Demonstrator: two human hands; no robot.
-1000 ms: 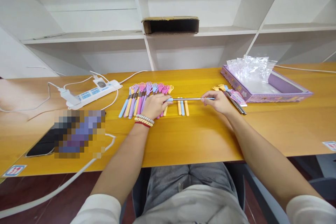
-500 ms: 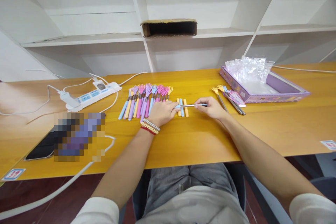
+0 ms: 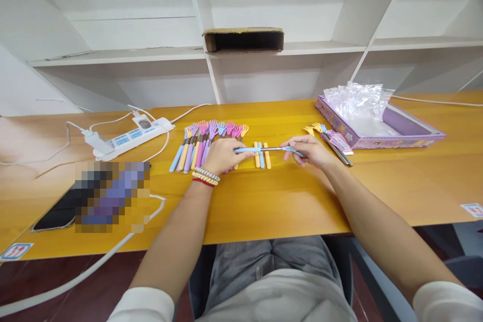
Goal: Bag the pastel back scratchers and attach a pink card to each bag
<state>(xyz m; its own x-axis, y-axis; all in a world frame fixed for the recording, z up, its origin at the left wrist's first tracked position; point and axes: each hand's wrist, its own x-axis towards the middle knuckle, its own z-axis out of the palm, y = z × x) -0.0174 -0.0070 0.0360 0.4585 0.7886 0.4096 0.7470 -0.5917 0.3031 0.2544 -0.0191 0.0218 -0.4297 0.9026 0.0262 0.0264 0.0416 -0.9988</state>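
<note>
A back scratcher [image 3: 273, 149] with a blue handle, a thin metal rod and a blue head lies level across both hands above the table. My left hand [image 3: 222, 155] is closed on its blue handle at the left. At the other end, my right hand [image 3: 307, 150] grips the blue head, partly covering it. Beneath the rod lie several loose handle sleeves [image 3: 261, 156], yellow and blue. Left of them sits a row of back scratchers [image 3: 196, 146] in pink, purple, blue and yellow; my left hand hides some. Headed metal rods [image 3: 339, 153] without coloured handles lie right of my right hand.
A purple box [image 3: 400, 140] with clear plastic bags [image 3: 360, 103] stands back right, a pink printed packet [image 3: 338, 142] beside it. On the left are a white power strip [image 3: 132, 137], cables and a dark phone [image 3: 56, 211]. Shelves rise behind, holding a cardboard box [image 3: 243, 40].
My left hand has moved a little left along the blue handle, so more of it shows. My right hand has shifted slightly right, and its grip now leaves the blue head more visible.
</note>
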